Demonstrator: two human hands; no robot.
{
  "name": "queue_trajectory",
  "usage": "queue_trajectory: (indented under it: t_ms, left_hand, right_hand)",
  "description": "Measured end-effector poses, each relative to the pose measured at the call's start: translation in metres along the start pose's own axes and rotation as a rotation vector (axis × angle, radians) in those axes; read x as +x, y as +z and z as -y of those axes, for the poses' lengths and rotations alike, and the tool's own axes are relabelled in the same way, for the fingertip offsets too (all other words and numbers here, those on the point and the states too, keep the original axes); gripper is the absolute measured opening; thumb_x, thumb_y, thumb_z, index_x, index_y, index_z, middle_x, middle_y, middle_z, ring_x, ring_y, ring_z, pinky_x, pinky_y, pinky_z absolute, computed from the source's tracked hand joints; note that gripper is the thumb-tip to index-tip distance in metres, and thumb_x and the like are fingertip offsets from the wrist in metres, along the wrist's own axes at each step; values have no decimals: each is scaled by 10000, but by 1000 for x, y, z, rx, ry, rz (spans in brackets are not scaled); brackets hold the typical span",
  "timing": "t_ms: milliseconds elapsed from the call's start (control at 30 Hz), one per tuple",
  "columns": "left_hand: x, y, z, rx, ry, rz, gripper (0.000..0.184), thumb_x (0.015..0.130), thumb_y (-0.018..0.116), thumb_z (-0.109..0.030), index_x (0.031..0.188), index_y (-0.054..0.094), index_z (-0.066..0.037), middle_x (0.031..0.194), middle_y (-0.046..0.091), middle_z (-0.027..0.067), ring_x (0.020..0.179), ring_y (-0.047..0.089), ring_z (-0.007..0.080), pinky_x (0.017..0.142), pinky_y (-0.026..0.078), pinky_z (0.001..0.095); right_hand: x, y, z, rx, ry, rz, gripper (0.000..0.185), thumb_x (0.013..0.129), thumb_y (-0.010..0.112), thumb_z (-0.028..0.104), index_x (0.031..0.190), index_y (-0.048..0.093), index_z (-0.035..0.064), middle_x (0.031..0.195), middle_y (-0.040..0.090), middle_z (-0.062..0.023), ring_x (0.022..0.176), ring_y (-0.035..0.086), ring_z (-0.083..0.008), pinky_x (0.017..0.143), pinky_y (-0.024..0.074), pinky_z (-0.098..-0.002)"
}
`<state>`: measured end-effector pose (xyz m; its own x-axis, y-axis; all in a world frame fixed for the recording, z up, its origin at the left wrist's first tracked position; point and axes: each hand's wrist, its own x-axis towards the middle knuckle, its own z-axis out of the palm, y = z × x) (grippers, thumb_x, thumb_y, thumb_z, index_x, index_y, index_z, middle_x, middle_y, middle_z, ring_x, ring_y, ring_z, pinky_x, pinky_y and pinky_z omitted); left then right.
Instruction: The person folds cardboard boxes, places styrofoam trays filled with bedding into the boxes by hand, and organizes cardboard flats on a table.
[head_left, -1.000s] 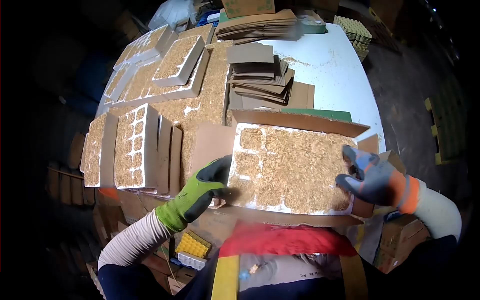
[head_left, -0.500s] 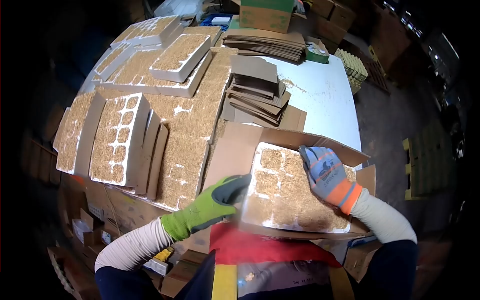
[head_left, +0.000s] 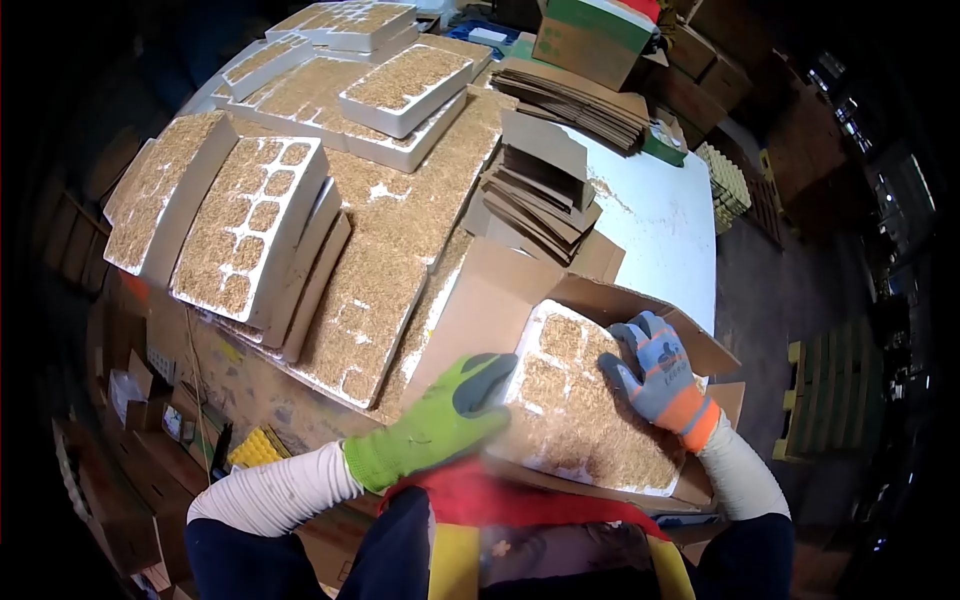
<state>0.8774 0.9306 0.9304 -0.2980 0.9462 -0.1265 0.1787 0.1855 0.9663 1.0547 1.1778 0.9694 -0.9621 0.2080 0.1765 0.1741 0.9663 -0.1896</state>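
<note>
A white foam tray point(head_left: 590, 405), its cells filled with a brown, sawdust-like material, lies in an open cardboard box point(head_left: 470, 320) in front of me. My right hand point(head_left: 655, 370), in a grey-and-orange glove, rests on the far right part of the tray with its thumb apart from the fingers. By the tray's left edge is my left hand point(head_left: 430, 425), in a green glove with a dark palm. Its thumb and fingers are spread, and the fingertips are at the tray's side; whether they press on it I cannot tell.
More filled trays point(head_left: 250, 220) stand on edge at the left, and others are stacked at the back. Folded cardboard pieces point(head_left: 540, 195) and a flat cardboard stack point(head_left: 570, 105) lie beyond the box on a white tabletop point(head_left: 675, 200). A green-and-brown carton point(head_left: 590, 45) stands behind.
The view has shifted and tilted. My right thumb has spread away from the fingers over the tray top. My left hand stays at the tray's left edge, its fingers nearer the front corner.
</note>
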Motion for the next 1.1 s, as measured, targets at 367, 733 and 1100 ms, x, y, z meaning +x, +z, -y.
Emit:
queue_trajectory:
  t_ms: [367,733,1100]
  left_hand:
    - [-5,4,3,147,102,8,756,786,694,-205,1471,407,-61,1390,457,214,1295,462,357,1102,380,403]
    - [-5,17,27,383,479,-249,545,901,631,-184,1402,477,-35,1372,486,215,1256,466,399,1067,381,442]
    - [-13,26,10,218,279,-313,602,840,657,-130,1405,480,-23,1330,515,216,1179,509,390,1032,411,439]
  right_hand:
    - [16,-9,-6,221,193,293,505,957,561,386,1159,576,-77,1025,616,-251,970,592,-409,895,465,-463]
    - [20,2,-1,251,219,205,448,943,590,433,1106,616,17,1015,625,-217,954,600,-394,851,475,-465]
    - [59,11,-50,220,235,829,549,1005,468,492,1221,580,0,1018,686,-206,946,663,-344,892,495,-412]
